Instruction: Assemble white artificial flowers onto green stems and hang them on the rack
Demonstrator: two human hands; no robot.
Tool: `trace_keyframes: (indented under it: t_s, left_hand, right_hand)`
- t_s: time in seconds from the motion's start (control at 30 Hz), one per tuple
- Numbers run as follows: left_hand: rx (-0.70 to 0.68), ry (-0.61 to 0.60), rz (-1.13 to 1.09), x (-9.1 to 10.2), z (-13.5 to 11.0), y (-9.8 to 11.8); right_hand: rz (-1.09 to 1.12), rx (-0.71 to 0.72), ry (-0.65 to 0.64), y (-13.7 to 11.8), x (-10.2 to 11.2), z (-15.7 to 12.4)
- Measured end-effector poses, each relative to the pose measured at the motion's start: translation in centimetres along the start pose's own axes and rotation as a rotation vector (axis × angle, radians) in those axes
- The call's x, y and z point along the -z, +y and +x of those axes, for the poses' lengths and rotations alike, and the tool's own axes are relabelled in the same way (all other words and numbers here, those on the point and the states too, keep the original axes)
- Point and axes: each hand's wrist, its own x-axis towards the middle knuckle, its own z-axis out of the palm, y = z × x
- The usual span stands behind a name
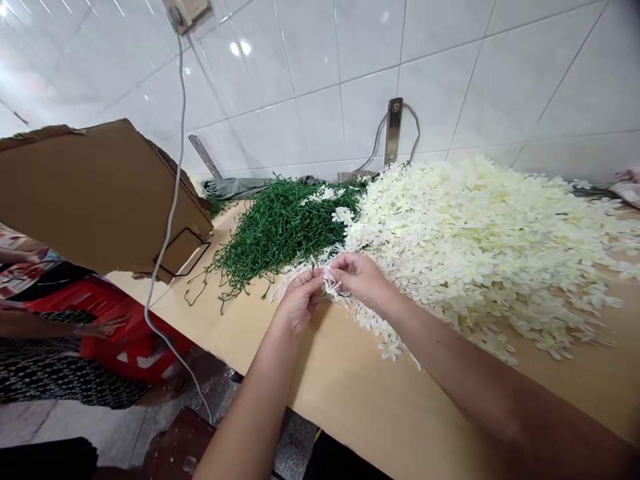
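Note:
My left hand (303,296) pinches a thin green plastic stem (313,268) between thumb and fingers over the table. Close beside it, my right hand (361,275) has its fingertips closed on a small white artificial flower (330,281); the exact grip is partly hidden. Behind the hands lies a tangled heap of green stems (285,227), with a few white blossoms on its right side. A large pile of creamy white artificial flowers (480,247) spreads to the right. Below my right wrist lie some loose white flowers (391,348).
A cardboard sheet (90,193) stands at the left, with a grey cable (173,207) hanging before it. A metal bracket (393,132) is on the tiled wall. At far left, another person's hand (105,325) rests near a red plastic crate (125,343). The wooden table (360,393) runs beneath everything.

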Motion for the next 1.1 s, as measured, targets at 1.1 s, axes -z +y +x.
trace_keyframes:
  t_s: [1.1]
  left_hand:
    - [-0.012, -0.310, 0.272, -10.0, -0.4, -0.5]
  right_hand:
    - [-0.578, 0.110, 0.317, -3.7, 12.8, -10.5]
